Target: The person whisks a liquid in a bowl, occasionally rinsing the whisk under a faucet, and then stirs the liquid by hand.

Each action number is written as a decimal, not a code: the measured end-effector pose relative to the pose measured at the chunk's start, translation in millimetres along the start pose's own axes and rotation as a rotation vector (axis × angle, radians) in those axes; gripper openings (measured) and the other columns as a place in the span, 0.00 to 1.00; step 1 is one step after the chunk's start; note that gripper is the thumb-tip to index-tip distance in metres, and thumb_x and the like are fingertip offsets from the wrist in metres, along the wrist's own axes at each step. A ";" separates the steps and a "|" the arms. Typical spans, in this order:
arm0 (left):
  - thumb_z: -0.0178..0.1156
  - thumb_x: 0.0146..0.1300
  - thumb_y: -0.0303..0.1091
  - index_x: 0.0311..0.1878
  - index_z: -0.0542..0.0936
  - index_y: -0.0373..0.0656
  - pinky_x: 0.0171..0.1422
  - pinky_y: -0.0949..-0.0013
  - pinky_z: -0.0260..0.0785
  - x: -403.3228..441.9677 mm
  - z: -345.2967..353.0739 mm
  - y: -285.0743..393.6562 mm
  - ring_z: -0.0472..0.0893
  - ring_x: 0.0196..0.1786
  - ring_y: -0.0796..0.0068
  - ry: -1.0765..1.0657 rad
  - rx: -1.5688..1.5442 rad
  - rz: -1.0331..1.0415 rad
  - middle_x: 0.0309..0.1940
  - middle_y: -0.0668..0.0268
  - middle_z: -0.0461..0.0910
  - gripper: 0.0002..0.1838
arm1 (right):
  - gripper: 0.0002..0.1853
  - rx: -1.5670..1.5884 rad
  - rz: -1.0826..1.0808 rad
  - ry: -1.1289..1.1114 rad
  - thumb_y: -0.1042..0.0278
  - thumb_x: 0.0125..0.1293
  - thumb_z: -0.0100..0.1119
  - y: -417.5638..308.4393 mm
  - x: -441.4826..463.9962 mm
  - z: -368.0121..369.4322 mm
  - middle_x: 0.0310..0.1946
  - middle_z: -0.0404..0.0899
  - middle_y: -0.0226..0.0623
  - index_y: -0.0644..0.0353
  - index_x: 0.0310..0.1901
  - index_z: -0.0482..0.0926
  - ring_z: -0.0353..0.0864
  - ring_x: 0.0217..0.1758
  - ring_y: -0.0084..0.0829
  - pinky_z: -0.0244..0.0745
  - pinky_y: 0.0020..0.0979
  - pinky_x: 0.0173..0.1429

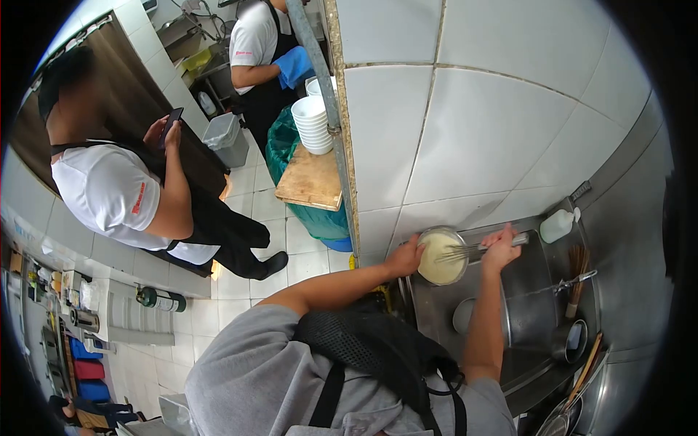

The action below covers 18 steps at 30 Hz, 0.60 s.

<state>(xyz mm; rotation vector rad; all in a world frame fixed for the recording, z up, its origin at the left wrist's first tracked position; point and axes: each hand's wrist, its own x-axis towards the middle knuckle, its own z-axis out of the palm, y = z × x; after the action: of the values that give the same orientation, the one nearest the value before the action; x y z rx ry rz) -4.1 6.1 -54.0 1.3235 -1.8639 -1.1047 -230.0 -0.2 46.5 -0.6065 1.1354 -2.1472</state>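
Over the sink, my left hand (405,257) grips the near-left rim of a round bowl (464,270) that holds a pale, creamy mixture (436,260). My right hand (502,250) is closed round the handle of a wire whisk (465,251). The whisk lies nearly level, with its wires dipping into the mixture. What supports the bowl from below is hidden.
A metal sink (534,320) holds a pale round dish (465,315). Right of it are a faucet (574,283), white bottle (557,226), bundled brush (577,270) and metal pot (570,341). Stacked white containers (311,123) stand on a wooden board (309,178). Two people (116,182) stand left.
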 end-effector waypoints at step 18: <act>0.42 0.74 0.45 0.66 0.59 0.34 0.59 0.45 0.66 5.5 8.1 -16.5 0.76 0.52 0.34 0.003 -0.039 0.042 0.47 0.33 0.76 0.27 | 0.18 0.134 0.062 -0.144 0.70 0.70 0.53 0.4 -27.4 3.2 0.10 0.59 0.30 0.56 0.21 0.61 0.58 0.09 0.24 0.58 0.31 0.15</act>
<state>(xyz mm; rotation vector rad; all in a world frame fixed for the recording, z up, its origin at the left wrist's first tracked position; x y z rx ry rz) -5.2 0.6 -72.3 1.2583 -1.8494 -1.1116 -208.7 17.3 45.0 -0.6444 0.9135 -2.0716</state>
